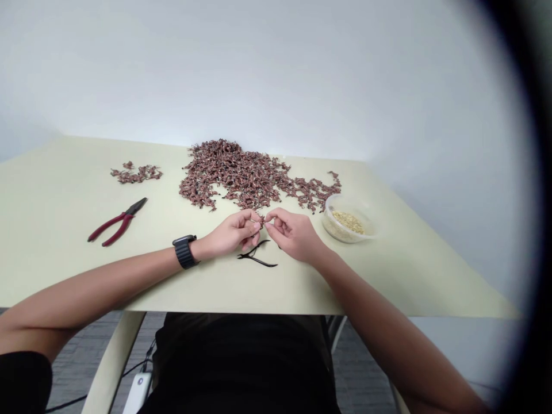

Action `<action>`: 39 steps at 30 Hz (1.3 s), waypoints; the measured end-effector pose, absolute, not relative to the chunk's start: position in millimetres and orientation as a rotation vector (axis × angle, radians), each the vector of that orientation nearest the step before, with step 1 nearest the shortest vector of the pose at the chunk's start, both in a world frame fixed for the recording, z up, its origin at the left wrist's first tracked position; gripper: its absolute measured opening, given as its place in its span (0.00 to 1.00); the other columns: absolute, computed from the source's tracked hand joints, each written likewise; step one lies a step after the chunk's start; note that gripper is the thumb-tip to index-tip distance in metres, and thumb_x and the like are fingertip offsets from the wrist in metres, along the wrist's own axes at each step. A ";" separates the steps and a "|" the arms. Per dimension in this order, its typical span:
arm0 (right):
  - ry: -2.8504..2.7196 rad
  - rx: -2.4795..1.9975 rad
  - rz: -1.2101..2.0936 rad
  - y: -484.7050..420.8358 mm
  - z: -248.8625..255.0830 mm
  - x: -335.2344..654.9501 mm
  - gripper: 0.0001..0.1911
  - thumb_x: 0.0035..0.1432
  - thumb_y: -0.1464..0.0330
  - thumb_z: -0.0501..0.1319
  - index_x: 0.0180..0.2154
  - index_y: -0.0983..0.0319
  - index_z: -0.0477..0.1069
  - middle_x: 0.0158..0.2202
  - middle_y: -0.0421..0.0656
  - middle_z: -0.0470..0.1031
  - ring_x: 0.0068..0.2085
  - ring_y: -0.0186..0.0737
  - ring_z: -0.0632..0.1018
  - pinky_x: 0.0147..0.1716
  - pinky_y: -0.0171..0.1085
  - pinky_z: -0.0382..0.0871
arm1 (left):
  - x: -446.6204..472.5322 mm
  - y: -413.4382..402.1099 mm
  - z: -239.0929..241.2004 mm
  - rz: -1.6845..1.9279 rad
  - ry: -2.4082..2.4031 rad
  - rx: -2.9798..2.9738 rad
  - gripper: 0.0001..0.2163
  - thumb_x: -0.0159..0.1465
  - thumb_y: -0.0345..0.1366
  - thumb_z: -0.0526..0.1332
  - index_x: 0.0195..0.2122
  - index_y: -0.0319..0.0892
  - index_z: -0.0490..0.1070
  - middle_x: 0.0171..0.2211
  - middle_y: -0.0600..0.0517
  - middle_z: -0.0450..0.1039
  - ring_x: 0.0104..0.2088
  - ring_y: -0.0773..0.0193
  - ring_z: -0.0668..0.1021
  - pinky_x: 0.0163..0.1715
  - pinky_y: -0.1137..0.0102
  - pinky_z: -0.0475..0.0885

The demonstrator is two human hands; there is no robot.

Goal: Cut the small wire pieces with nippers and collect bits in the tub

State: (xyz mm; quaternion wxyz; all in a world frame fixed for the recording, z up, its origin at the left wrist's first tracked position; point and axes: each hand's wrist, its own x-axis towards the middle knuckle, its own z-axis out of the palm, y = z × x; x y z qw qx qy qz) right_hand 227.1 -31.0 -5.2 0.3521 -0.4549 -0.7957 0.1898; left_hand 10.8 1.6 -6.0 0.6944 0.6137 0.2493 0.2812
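Close together over the table, my left hand [240, 231] and my right hand [294, 234] meet at the fingertips. Between them is a small reddish-brown figure [261, 221], pinched by the left thumb and finger. The right thumb and forefinger are pressed together at its right side; anything tiny in that pinch is too small to tell. Just below the hands lie slim black nippers [259, 261], partly hidden behind the left fingers. Beyond the fingertips spreads a large heap of similar brown figures [237, 172].
To the right stands a clear round plastic tub [332, 229] with small gold-coloured pieces [350, 222] in it. Red-handled pliers [118, 223] lie on the left of the pale table [207, 293]. A smaller cluster of brown figures [137, 174] sits behind them. A wall [259, 75] rises behind the table.
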 end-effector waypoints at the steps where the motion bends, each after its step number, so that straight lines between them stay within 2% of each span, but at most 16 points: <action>1: -2.069 -1.171 0.474 -30.6 -5.3 227.6 0.07 0.66 0.66 0.59 0.44 0.61 0.71 0.24 0.35 0.64 0.24 0.29 0.63 0.29 0.31 0.57 | 10.8 1.5 -6.3 0.627 0.554 1.366 0.14 0.69 0.46 0.62 0.41 0.42 0.61 0.27 0.53 0.73 0.20 0.71 0.71 0.22 0.76 0.65; 6: -2.068 -1.156 0.489 -30.0 -6.6 227.0 0.06 0.67 0.66 0.59 0.41 0.61 0.72 0.24 0.36 0.66 0.24 0.29 0.63 0.29 0.31 0.57 | 10.3 1.1 -7.1 0.616 0.533 1.361 0.13 0.69 0.46 0.61 0.42 0.42 0.62 0.26 0.54 0.73 0.20 0.71 0.70 0.21 0.75 0.65; 9: -1.986 -1.182 0.626 -29.7 -9.6 222.8 0.07 0.67 0.65 0.59 0.41 0.62 0.71 0.24 0.36 0.66 0.24 0.29 0.63 0.27 0.31 0.57 | 10.4 0.8 -7.7 0.618 0.539 1.388 0.13 0.70 0.46 0.60 0.41 0.42 0.61 0.26 0.54 0.72 0.20 0.71 0.70 0.21 0.75 0.65; 12: -1.761 -1.232 0.941 -29.1 -11.1 216.9 0.11 0.66 0.60 0.60 0.40 0.62 0.70 0.23 0.37 0.65 0.23 0.29 0.63 0.23 0.31 0.54 | 11.1 0.0 -9.9 0.632 0.554 1.442 0.12 0.70 0.46 0.58 0.41 0.43 0.60 0.27 0.54 0.72 0.20 0.71 0.69 0.21 0.75 0.64; 15: -1.423 -1.210 1.409 -28.4 -6.4 213.4 0.17 0.62 0.54 0.65 0.37 0.62 0.68 0.22 0.34 0.59 0.19 0.27 0.56 0.17 0.30 0.48 | 10.6 -1.5 -11.0 0.648 0.594 1.571 0.11 0.72 0.46 0.56 0.45 0.44 0.60 0.27 0.55 0.72 0.20 0.72 0.67 0.21 0.76 0.62; 17: -1.240 -1.143 1.682 -28.2 -1.5 213.6 0.20 0.57 0.54 0.69 0.34 0.62 0.66 0.22 0.33 0.55 0.19 0.25 0.51 0.15 0.29 0.42 | 9.4 -2.5 -10.1 0.682 0.645 1.737 0.10 0.72 0.44 0.56 0.46 0.44 0.61 0.27 0.55 0.72 0.22 0.72 0.68 0.24 0.76 0.63; 19: -1.163 -1.098 1.810 -28.2 1.5 214.4 0.22 0.54 0.54 0.71 0.33 0.63 0.64 0.22 0.32 0.54 0.19 0.24 0.49 0.15 0.29 0.39 | 8.3 -3.0 -8.7 0.715 0.687 1.889 0.09 0.72 0.42 0.57 0.47 0.43 0.63 0.28 0.55 0.72 0.25 0.71 0.69 0.28 0.76 0.65; 22: -1.254 -1.167 1.643 -28.8 -1.1 213.8 0.21 0.57 0.53 0.69 0.36 0.63 0.67 0.23 0.33 0.57 0.19 0.25 0.52 0.16 0.30 0.44 | 8.0 -2.7 -8.1 0.709 0.695 1.872 0.09 0.72 0.42 0.56 0.47 0.43 0.63 0.28 0.55 0.73 0.24 0.72 0.69 0.27 0.76 0.64; 27: -1.758 -1.247 0.850 -30.3 -11.8 212.4 0.13 0.67 0.58 0.60 0.40 0.62 0.70 0.23 0.36 0.62 0.23 0.29 0.62 0.24 0.32 0.55 | 10.0 -1.1 -10.4 0.634 0.601 1.582 0.12 0.71 0.46 0.57 0.44 0.44 0.60 0.28 0.54 0.74 0.19 0.73 0.67 0.20 0.76 0.62; 30: -1.958 -1.226 0.569 -30.5 -13.4 215.0 0.10 0.70 0.62 0.57 0.42 0.62 0.71 0.24 0.36 0.64 0.24 0.29 0.63 0.28 0.32 0.56 | 10.4 -0.3 -10.1 0.622 0.550 1.499 0.13 0.71 0.47 0.58 0.42 0.43 0.60 0.29 0.53 0.74 0.19 0.73 0.69 0.21 0.76 0.64; 34: -1.952 -1.231 0.597 -29.8 -12.8 217.3 0.11 0.70 0.61 0.56 0.42 0.62 0.71 0.23 0.36 0.65 0.25 0.30 0.64 0.28 0.32 0.56 | 10.4 0.4 -9.5 0.629 0.551 1.467 0.14 0.70 0.48 0.59 0.41 0.42 0.60 0.29 0.52 0.75 0.20 0.72 0.70 0.21 0.76 0.65; 39: -1.663 -1.276 1.087 -28.4 -9.9 215.9 0.17 0.65 0.54 0.61 0.40 0.61 0.70 0.23 0.36 0.64 0.21 0.29 0.62 0.21 0.31 0.54 | 11.3 0.1 -10.9 0.663 0.579 1.522 0.14 0.70 0.48 0.59 0.44 0.43 0.60 0.28 0.53 0.75 0.19 0.72 0.70 0.19 0.77 0.65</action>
